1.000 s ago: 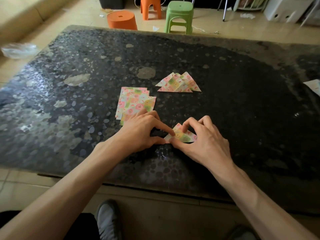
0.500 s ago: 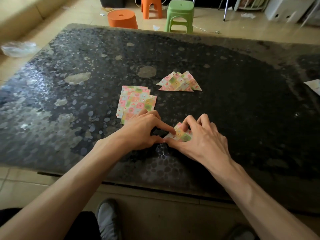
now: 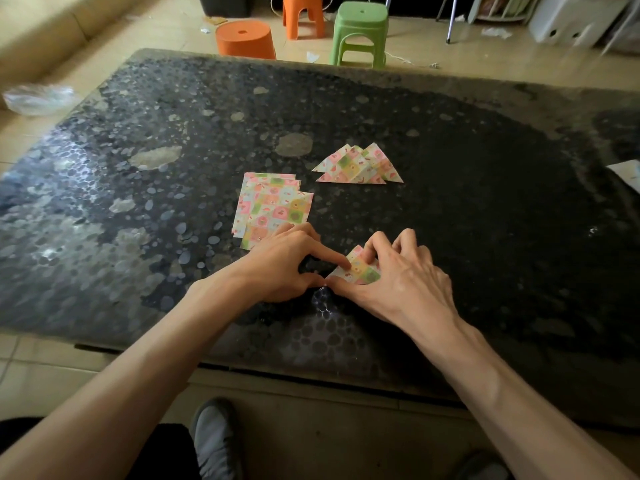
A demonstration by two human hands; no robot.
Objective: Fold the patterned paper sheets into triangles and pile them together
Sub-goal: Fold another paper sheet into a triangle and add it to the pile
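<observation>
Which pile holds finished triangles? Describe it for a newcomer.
On the dark speckled table, look mid-table toward the green plastic stool. The fanned pile of pastel patterned paper triangles lies there, untouched; the stack left of it is flat squares, and the lone triangle nearer is mid-fold.

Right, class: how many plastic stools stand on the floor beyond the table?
3: a low round orange stool by the table's far edge, a taller orange stool behind it, a green stool to their right. More may lie outside the frame.
</observation>
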